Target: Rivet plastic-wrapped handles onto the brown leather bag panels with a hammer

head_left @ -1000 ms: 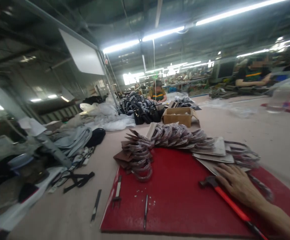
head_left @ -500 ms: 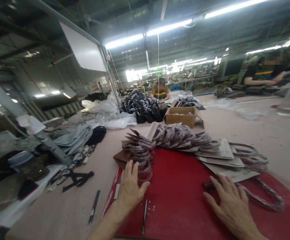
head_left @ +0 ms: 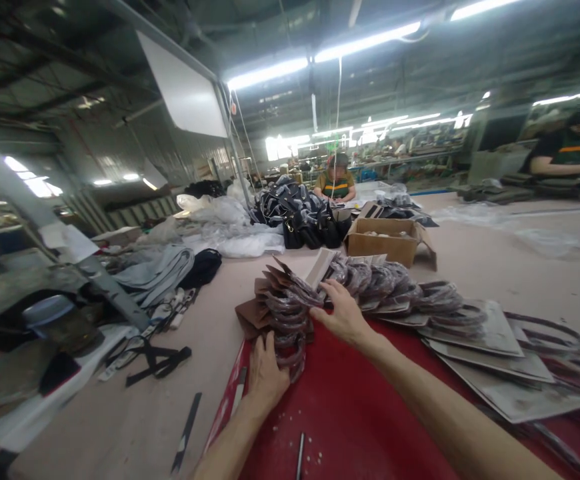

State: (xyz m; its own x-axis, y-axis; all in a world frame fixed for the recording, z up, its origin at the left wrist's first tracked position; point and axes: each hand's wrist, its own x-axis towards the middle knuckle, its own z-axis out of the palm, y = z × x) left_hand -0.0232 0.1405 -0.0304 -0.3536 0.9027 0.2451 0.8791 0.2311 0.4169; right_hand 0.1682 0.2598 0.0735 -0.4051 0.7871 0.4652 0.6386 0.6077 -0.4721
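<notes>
A curved row of brown bag panels with plastic-wrapped loop handles lies fanned across the far edge of a red mat. My left hand rests at the near end of the row, fingers stretched against the lowest handles. My right hand reaches over the mat and presses on top of the pile near its left bend, fingers curled on a wrapped handle. Flat grey-brown panels with loose handles spread to the right.
A metal punch and a flat blade lie near the mat's front left. Black straps, grey cloth, a cardboard box and black bags sit further off. Other people work at the back and right.
Both hands moved forward from the mat to the pile of handled panels; the right hand left the hammer, which is no longer in view. The camera shifted closer and rightward.
</notes>
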